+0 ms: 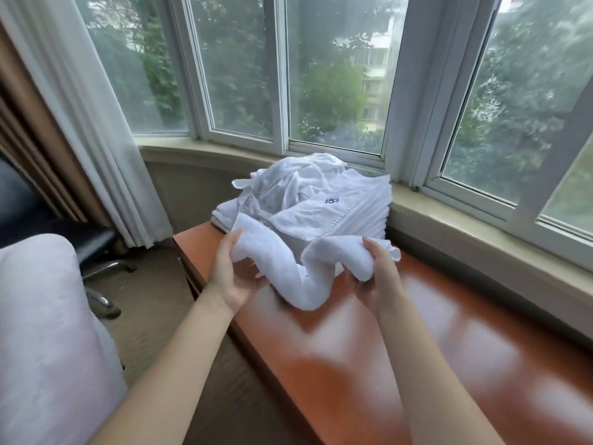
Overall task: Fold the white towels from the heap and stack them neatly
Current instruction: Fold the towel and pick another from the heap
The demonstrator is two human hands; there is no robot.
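White towel [308,277] gripped at left end by left hand [229,277], right end by right hand [378,277], middle sagging onto wooden table [417,348], heap [305,200] just beyond.

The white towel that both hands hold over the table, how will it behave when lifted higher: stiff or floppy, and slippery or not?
Probably floppy: the towel already sags in a loop between the left hand and the right hand, down to the table. It likely hangs long when lifted. Its fluffy surface suggests good grip, not slippery. It looks light, since a few fingers carry each end.
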